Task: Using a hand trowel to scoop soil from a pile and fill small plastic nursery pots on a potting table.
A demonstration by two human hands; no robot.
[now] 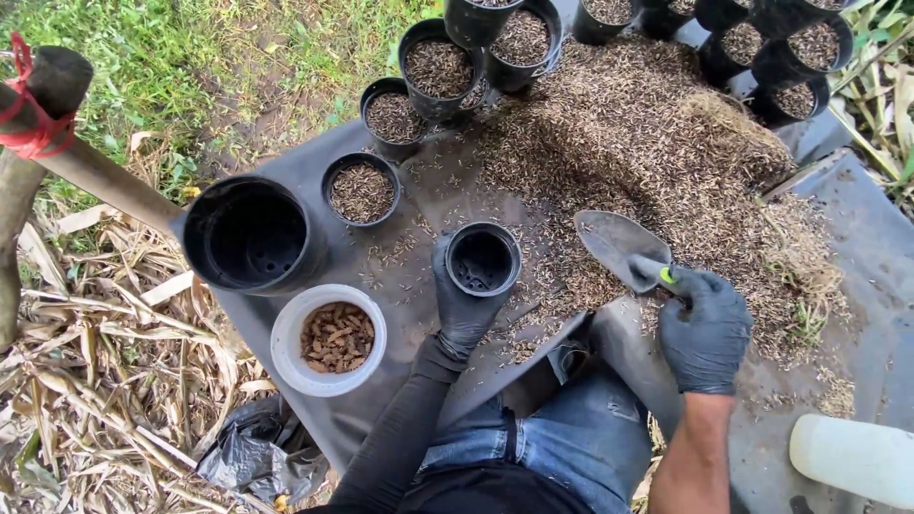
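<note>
A person in blue jeans [562, 443] is kneeling at the near edge of a dark ground sheet [314, 171] spread over grass and dry leaves, both hands in black gloves. The left hand [464, 303] is wrapping around the near side of a small empty black pot [483, 258], fingers closed on its wall and holding it upright on the sheet. The right hand [705, 324] is clamping the handle of a metal trowel [617, 246], whose empty blade is pointing far and left, just beside the small pot and resting at the near edge of a broad heap of husks [657, 143]. To the near left, a white tub [328, 340] holding brown pellets is sitting on the sheet, with a crumpled black bag [249, 455] lying nearer on the leaves. Just beyond the tub, a large empty black pot [250, 233] is standing open. Farther along the left, a row of filled pots [394, 116] is curving away toward the far edge, each one topped with husks. More filled pots [798, 48] are crowding the far right, beyond the heap. A white container [852, 459] is lying at the near right corner, and a wooden pole [90, 162] tied with red cord [29, 124] is slanting across the far left.
</note>
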